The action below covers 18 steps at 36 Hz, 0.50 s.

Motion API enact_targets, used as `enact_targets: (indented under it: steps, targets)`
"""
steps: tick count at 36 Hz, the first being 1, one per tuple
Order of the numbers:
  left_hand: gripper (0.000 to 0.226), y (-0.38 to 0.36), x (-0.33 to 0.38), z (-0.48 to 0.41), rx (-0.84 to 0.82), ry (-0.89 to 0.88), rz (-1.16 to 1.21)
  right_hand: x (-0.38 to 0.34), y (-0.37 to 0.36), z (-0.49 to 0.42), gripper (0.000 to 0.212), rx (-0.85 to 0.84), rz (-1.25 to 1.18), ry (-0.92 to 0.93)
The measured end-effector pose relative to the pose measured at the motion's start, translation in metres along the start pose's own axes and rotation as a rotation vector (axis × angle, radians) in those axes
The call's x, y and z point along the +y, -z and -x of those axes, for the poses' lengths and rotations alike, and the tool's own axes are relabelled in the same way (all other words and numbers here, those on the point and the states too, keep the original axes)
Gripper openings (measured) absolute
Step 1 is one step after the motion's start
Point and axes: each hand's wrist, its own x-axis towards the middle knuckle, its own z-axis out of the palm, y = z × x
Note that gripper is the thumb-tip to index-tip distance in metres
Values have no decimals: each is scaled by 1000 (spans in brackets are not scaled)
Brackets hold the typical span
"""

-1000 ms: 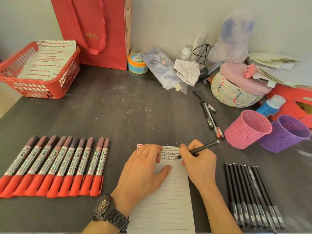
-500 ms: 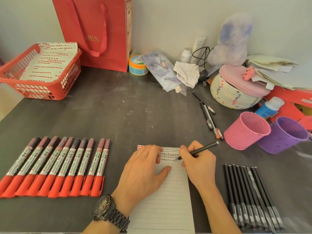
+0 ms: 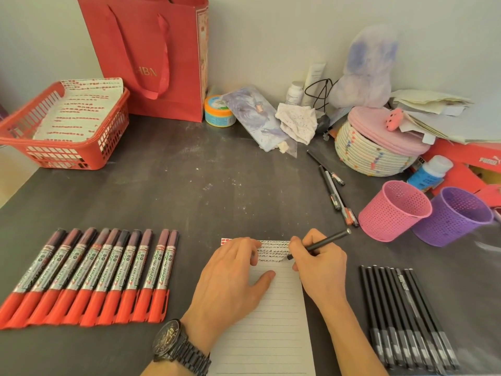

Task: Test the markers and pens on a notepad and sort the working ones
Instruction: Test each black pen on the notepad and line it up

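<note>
A black pen (image 3: 320, 243) meets the notepad (image 3: 271, 321) at the right end of the lowest row of small black test marks (image 3: 271, 251), its tip against the paper and its barrel slanting up and away to the right. The right hand (image 3: 322, 267) pinches it in a writing grip. The left hand (image 3: 233, 278) lies flat on the page, fingers straight over the marks, pinning the pad to the dark table (image 3: 189, 185).

Over the past second little has shifted — the tip has stayed at the same spot on the same row and both hands have kept their places. That suggests this pen is mid-test, its scribble barely begun or just finishing; whether fresh ink has come out is too small to tell.

To the left a capped row of red markers (image 3: 89, 278) lies side by side; to the right lies a row of black pens (image 3: 406, 316). Beyond them stand a pink cup (image 3: 393, 213) and a purple cup (image 3: 455, 217) — nothing shows above either rim — with a few loose pens (image 3: 333, 191) just beside the pink one. Sorting appears far from finished.
</note>
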Motion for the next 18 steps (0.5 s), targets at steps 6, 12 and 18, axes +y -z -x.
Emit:
enact_targets:
  steps: [6,12,18]
  targets:
    - [39,-1,-1,0,4,-6,-9,1,0,0,37,5,-7,6]
    - [37,-1,-1,-1,8,-4,9,0,2,1,37,48,-74,-7]
    - [41,5,1,-2,115,5,-15,-11,5,2,37,162,-185,-54]
